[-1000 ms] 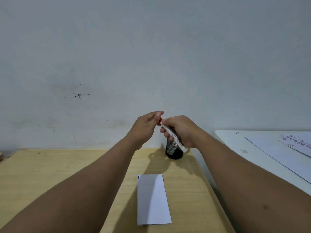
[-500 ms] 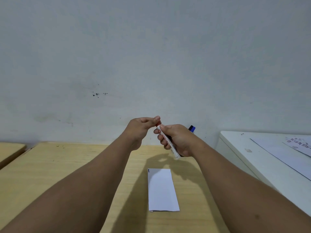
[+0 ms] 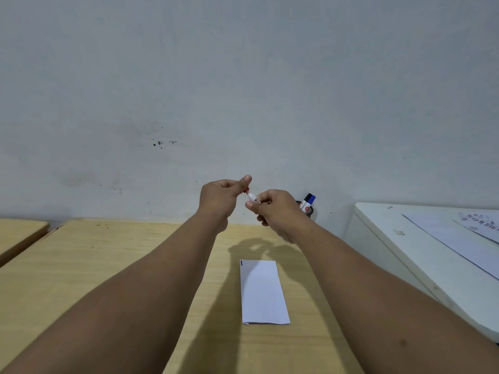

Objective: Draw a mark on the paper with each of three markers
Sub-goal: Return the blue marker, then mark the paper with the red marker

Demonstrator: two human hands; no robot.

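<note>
Red-tipped marker (image 3: 251,197) gripped btwn both hands, left (image 3: 220,198), right (image 3: 275,210), above paper (image 3: 263,291)

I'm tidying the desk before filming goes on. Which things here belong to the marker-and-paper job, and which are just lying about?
Belong to the job:
red marker, held in both hands
left hand
right hand
paper, one small dark mark at its corner
blue marker in the black holder

Just lying about:
printed sheets on the white table

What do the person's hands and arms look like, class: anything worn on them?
Left hand and right hand are bare: no gloves, rings, watch or bands show. Both forearms are bare to the picture's edge, with no sleeves in view.
</note>
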